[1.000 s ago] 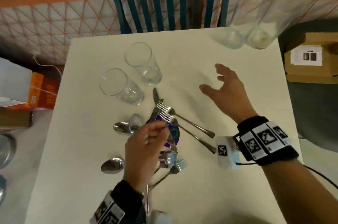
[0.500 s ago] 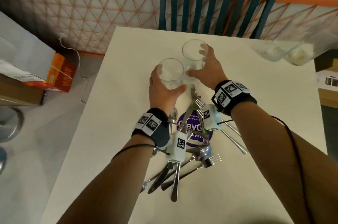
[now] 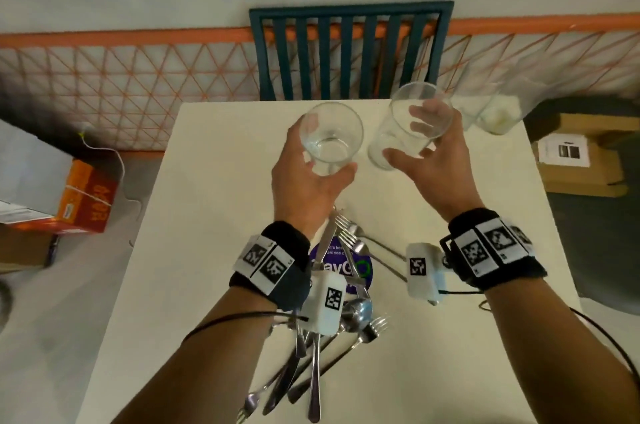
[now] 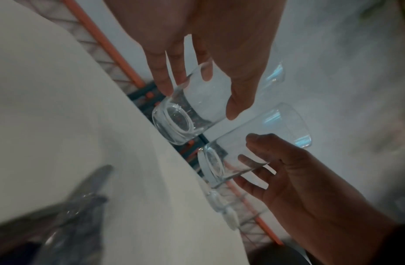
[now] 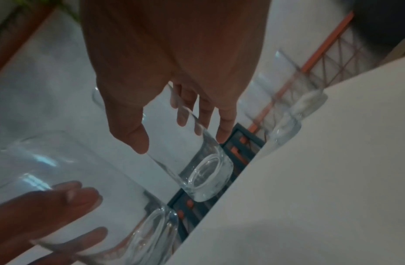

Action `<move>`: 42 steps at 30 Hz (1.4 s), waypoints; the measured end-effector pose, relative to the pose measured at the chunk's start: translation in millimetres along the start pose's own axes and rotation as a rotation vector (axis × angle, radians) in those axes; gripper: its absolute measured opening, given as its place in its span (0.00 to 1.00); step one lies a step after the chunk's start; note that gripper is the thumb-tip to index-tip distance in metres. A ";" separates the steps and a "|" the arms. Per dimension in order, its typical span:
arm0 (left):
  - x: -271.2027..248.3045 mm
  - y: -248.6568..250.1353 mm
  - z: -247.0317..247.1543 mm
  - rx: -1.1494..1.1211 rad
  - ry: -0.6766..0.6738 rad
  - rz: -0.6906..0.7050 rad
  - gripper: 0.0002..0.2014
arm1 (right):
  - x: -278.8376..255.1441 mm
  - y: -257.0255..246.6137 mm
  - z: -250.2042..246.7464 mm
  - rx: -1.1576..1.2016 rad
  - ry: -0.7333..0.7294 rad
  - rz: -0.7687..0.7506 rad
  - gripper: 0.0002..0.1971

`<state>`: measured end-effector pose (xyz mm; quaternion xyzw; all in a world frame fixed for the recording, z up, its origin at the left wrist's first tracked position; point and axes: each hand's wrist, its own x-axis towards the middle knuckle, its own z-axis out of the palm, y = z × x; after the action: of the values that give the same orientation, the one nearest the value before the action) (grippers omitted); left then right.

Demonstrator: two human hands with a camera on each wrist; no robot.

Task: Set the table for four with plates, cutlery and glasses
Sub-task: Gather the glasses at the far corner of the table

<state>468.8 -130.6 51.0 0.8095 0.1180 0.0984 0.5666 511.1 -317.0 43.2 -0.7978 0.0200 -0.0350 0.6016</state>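
My left hand (image 3: 323, 149) grips a clear empty glass (image 3: 330, 141) around its side and holds it above the white table (image 3: 221, 215). To its right, my right hand (image 3: 410, 136) grips a second clear glass (image 3: 408, 122), which is tilted and also off the table. In the left wrist view the left hand (image 4: 199, 100) wraps its glass (image 4: 185, 114). The right wrist view shows the right hand (image 5: 181, 138) around its glass (image 5: 197, 161). Two more glasses (image 3: 485, 108) stand blurred at the far right corner. A pile of cutlery (image 3: 322, 347) lies near me, under my wrists.
A purple round sticker (image 3: 341, 266) lies under the cutlery. A dark teal chair (image 3: 349, 49) stands at the table's far edge. On the floor are a cardboard box (image 3: 581, 163) to the right and an orange box (image 3: 86, 198) to the left.
My left hand left the cutlery, and both hands closed around the two glasses. The glasses have since been lifted off the table and carried toward the far edge.
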 end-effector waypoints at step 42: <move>18.2 -2.7 221.0 0.155 -0.246 -0.099 0.40 | 45.9 117.9 -168.6 -0.094 0.160 0.359 0.52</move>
<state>550.7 -321.9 -25.9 0.8499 0.0946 -0.0392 0.5169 544.6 -514.5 -22.6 -0.8032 0.2116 0.0105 0.5567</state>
